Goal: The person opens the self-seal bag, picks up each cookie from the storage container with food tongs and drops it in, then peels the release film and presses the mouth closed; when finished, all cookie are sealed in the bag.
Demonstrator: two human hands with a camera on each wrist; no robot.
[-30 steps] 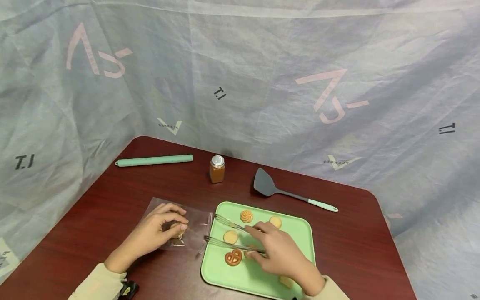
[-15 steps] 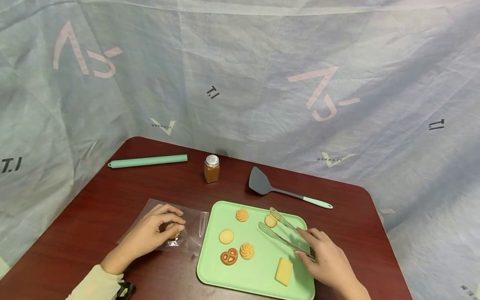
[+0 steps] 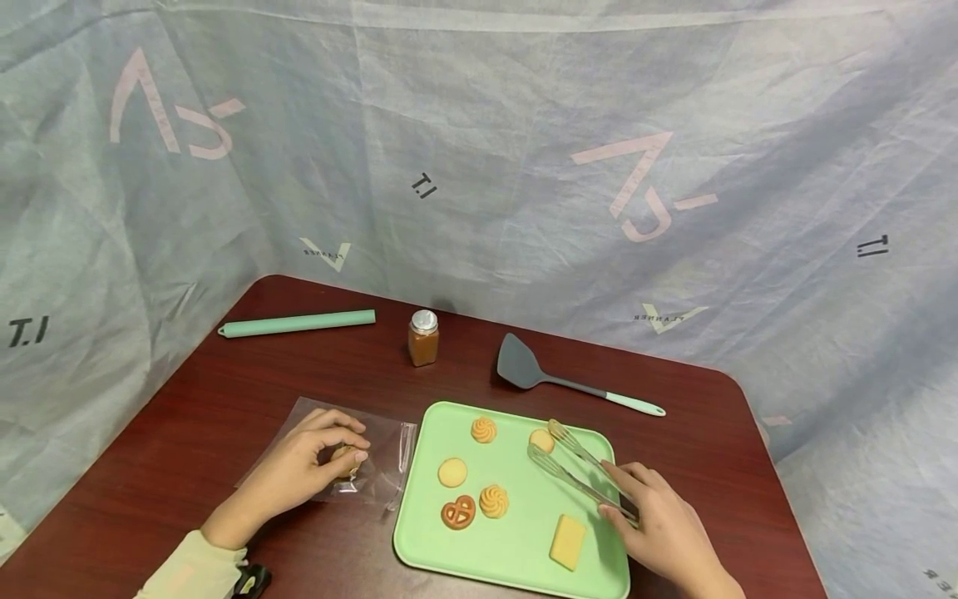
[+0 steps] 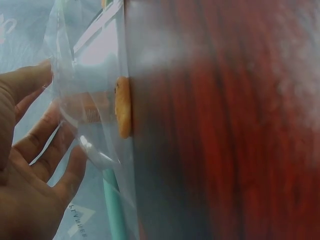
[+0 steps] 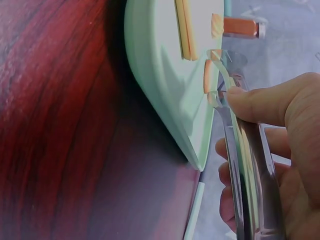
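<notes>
Head view: table [image 3: 337, 366] at 6 o'clock, bearing a green tray [image 3: 479, 553]. Clear bag [image 3: 385, 457] at the tray's 9 o'clock. Over it, left hand [image 3: 318, 449], fingers loosely bent and apart. At the tray's 3 o'clock, right hand [image 3: 662, 517], gripping tongs [image 5: 256, 170], with tips either side of a pale round cookie [image 3: 540, 440] at 1 o'clock, contact unclear. Golden-brown cookie [image 4: 123, 107] at the bag, near left fingertips.

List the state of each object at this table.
Silver metal tongs, tips apart, in the right hand
Light green rectangular tray, flat, bearing six cookies
Clear plastic bag, under the left hand, cookie showing through
Clear square jar, upright, silver lid on
Grey spatula with mint handle, lying flat
Mint-green cylindrical rod, lying flat
</notes>
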